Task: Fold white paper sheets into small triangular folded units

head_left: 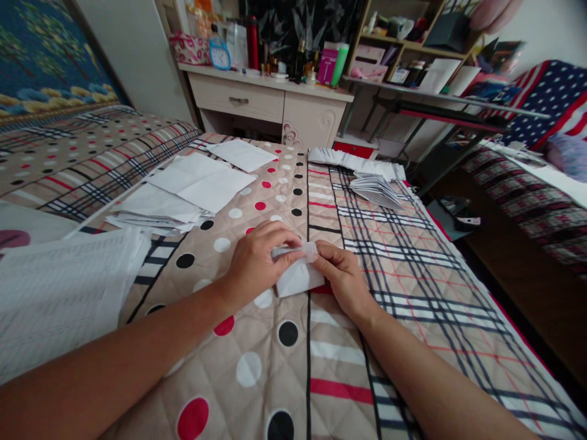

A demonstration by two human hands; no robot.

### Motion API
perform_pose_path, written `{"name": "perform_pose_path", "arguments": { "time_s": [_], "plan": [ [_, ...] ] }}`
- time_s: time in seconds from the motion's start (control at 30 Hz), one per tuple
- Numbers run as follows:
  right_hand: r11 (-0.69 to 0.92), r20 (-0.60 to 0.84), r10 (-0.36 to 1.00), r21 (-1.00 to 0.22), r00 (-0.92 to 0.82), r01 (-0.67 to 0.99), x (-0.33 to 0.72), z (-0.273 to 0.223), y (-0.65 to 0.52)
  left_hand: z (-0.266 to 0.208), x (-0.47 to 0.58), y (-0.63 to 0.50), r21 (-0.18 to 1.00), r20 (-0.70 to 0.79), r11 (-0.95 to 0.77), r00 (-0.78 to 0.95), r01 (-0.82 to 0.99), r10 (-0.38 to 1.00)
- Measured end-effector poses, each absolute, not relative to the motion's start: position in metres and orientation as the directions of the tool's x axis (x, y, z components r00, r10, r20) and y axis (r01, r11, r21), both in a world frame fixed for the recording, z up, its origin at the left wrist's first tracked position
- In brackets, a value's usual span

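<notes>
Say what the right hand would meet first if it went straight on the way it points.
The right hand would first meet the folded white paper it pinches; beyond that, probably the left hand, though depth is unclear.

White dresser, top center; wooden shelf unit, upper right; pale wall, far upper right. Dotted, plaid-covered bed fills lower frame. Dark brown strip at right is probably floor, dim.

The paper is white — the bedspread beige, dotted and plaid.
</notes>
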State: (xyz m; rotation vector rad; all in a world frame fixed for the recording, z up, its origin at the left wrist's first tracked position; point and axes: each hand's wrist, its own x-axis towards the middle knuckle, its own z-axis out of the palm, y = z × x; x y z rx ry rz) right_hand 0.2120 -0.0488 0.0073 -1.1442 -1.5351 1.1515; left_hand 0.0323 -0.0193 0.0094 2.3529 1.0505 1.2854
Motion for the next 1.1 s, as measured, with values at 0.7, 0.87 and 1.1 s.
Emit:
{"name": "perform_pose_path", "arguments": {
  "time_s": [0.7, 0.87, 1.1],
  "plan": [
    [0.446, 0.453, 0.89, -0.84, -0.052, 0.311, 0.212, 0.007, -0.055, 0.008, 0.033, -0.021, 0.777, 0.477, -0.555, 0.298, 0.297, 0.827],
    [0.585, 0.605, 0.794, -0.738, -0.053, 0.337, 0.212, 0.009, -0.057, 0.01, 0.031, -0.023, 0.609, 0.683, -0.745, 0.298, 0.273, 0.667],
    [0.635, 0.679, 0.727, -0.722, 0.105, 0.274, 0.211, 0.006, -0.063, 0.024, 0.02, -0.026, 0.161, 0.849, -0.928, 0.433, 0.335, 0.304]
  ]
}}
